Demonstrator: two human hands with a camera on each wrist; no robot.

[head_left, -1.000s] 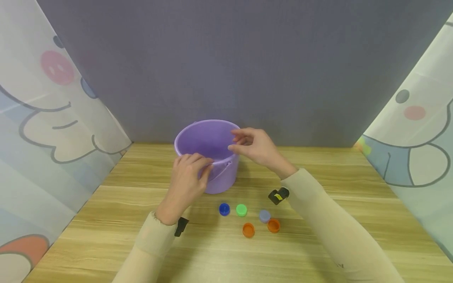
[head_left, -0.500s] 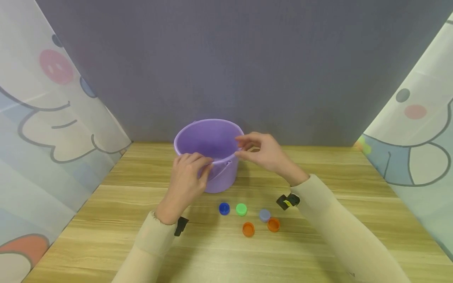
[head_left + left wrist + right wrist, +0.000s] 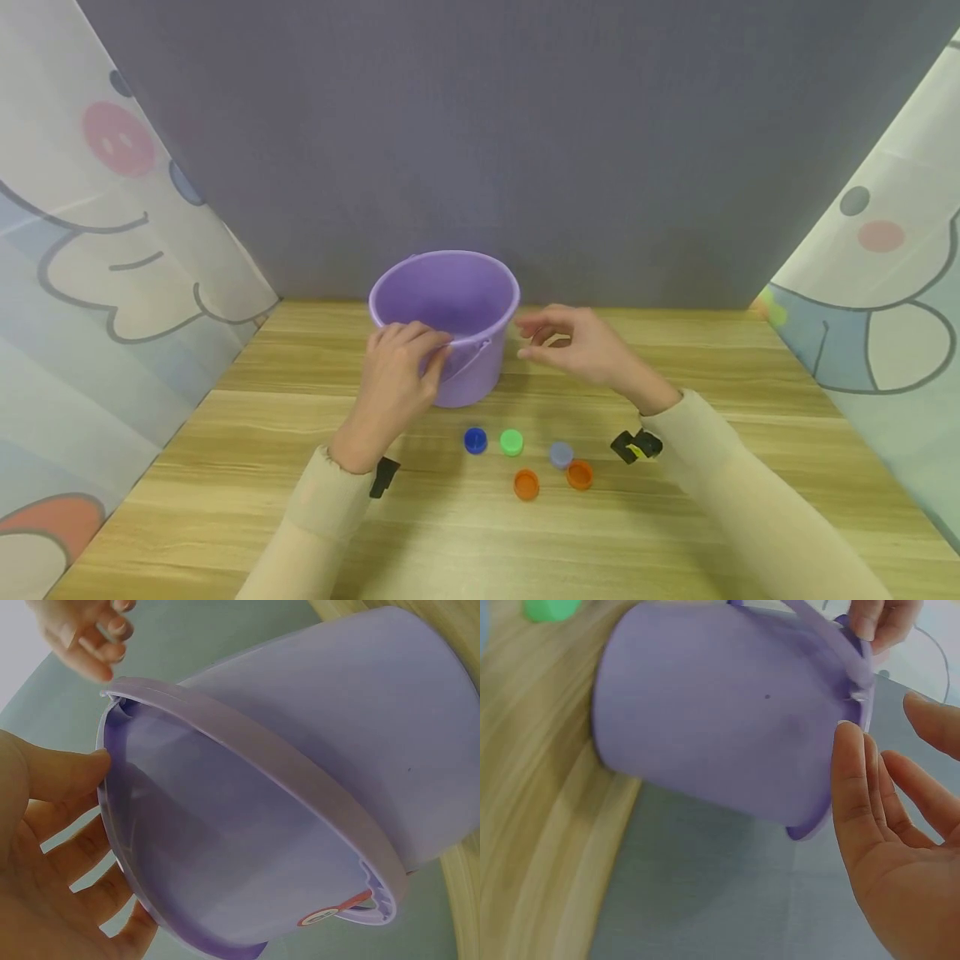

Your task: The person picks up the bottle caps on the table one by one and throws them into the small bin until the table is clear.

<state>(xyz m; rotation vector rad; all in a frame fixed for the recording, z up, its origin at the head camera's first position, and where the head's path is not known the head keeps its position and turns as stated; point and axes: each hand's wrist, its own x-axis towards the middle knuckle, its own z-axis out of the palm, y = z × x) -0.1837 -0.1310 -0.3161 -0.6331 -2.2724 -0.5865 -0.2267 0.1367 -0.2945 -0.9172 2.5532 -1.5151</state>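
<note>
A purple bucket (image 3: 367,727) appears sideways, its handle (image 3: 300,781) slanting across the wall beside a red-and-white label (image 3: 330,911). The left hand (image 3: 30,877) holds the rim (image 3: 113,832), thumb on the near side. The right hand (image 3: 82,636), fingers bent, is near the rim; a wooden table (image 3: 466,892) shows at the right edge

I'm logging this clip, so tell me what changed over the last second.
The right grip moved rightward and toward the person, from the right edge of the purple bucket to beside it, holding nothing visible. Nothing was visibly picked up or let go. Unchanged: the bucket, the left grip holding its near edge, and the five caps.
</note>
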